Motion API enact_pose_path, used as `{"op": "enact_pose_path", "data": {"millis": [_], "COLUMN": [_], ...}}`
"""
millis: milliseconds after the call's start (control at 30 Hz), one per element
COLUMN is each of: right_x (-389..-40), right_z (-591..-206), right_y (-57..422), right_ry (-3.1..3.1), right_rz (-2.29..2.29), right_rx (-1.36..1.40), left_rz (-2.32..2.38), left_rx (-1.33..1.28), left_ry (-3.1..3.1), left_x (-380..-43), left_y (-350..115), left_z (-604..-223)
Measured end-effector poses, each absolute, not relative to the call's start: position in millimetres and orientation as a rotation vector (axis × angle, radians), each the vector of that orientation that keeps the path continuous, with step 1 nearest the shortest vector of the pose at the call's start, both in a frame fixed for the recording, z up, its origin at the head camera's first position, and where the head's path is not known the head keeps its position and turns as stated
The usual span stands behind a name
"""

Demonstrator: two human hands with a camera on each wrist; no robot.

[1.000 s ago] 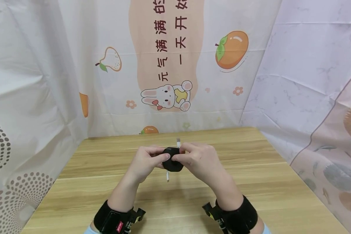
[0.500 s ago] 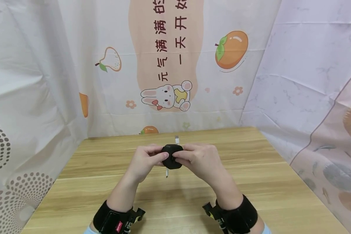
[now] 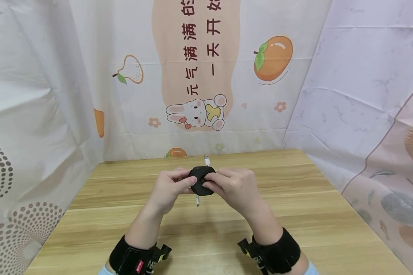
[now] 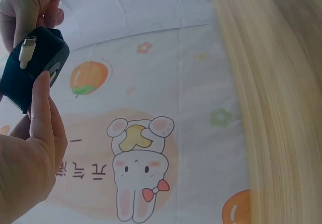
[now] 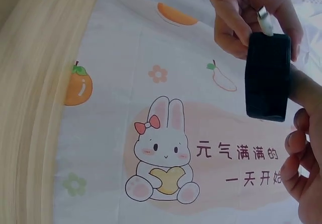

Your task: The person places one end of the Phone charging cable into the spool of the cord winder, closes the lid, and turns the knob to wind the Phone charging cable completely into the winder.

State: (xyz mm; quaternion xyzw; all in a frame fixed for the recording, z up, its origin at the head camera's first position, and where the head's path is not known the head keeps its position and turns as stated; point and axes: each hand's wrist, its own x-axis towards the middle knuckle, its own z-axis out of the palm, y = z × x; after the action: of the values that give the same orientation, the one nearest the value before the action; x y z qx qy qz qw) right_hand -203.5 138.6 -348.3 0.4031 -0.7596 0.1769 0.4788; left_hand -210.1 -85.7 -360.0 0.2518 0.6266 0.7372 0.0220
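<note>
A black cable winder with rounded corners is held up over the table in the head view. My left hand grips its left side, thumb on the near face and fingers behind. From the right, my right hand pinches at the middle of that face with thumb and forefinger. A white USB plug sticks out at the top, and a smaller white plug points down below. The left wrist view shows the small plug against the black case. Cable inside the case is hidden.
A wood-grain table lies beneath both hands. Behind it hangs a white printed curtain with a rabbit and fruit, and more curtains close in the left and right sides. Black straps with small cameras circle both wrists.
The cable winder and both plugs have risen slightly in the head view, held by both hands. The right thumb and forefinger have shifted on its face.
</note>
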Motion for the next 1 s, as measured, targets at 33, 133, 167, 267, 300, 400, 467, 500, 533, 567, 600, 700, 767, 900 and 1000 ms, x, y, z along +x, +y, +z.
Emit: {"op": "enact_pose_path", "data": {"millis": [33, 133, 167, 267, 300, 400, 467, 500, 533, 567, 600, 700, 767, 900, 1000], "right_x": [-204, -203, -202, -202, -202, -203, -204, -204, -205, -205, -205, -206, -206, -204, -202], "right_z": [-349, -352, -353, -355, -355, -356, -356, -355, -355, -355, -354, -353, -352, -350, -348], "right_y": [137, 133, 132, 129, 129, 128, 127, 127, 128, 128, 128, 130, 131, 133, 134], "right_ry": [-1.844, -1.839, -1.844, -1.853, -1.855, -1.857, -1.855, -1.852, -1.846, -1.838, -1.829, -1.802, -1.794, -1.82, -1.85], "right_rz": [0.43, 0.431, 0.43, 0.433, 0.435, 0.439, 0.438, 0.439, 0.445, 0.455, 0.464, 0.497, 0.502, 0.476, 0.461], "right_rx": [0.97, 0.925, 0.911, 0.88, 0.872, 0.858, 0.856, 0.859, 0.865, 0.873, 0.881, 0.91, 0.926, 0.947, 0.963], "left_rz": [2.295, 2.318, 2.324, 2.348, 2.353, 2.367, 2.376, 2.379, 2.383, 2.387, 2.39, 2.392, 2.388, 2.37, 2.352], "left_rx": [0.778, 0.76, 0.752, 0.73, 0.728, 0.73, 0.735, 0.736, 0.737, 0.737, 0.738, 0.74, 0.74, 0.737, 0.737], "left_ry": [1.938, 1.94, 1.941, 1.932, 1.932, 1.935, 1.936, 1.939, 1.94, 1.937, 1.933, 1.927, 1.924, 1.936, 1.956], "left_x": [-210, -211, -211, -212, -211, -211, -210, -210, -210, -209, -209, -208, -207, -208, -209], "left_y": [-86, -86, -86, -86, -86, -86, -86, -86, -86, -86, -86, -87, -87, -88, -88], "left_z": [-360, -360, -360, -361, -360, -360, -360, -360, -360, -359, -359, -357, -357, -357, -358]}}
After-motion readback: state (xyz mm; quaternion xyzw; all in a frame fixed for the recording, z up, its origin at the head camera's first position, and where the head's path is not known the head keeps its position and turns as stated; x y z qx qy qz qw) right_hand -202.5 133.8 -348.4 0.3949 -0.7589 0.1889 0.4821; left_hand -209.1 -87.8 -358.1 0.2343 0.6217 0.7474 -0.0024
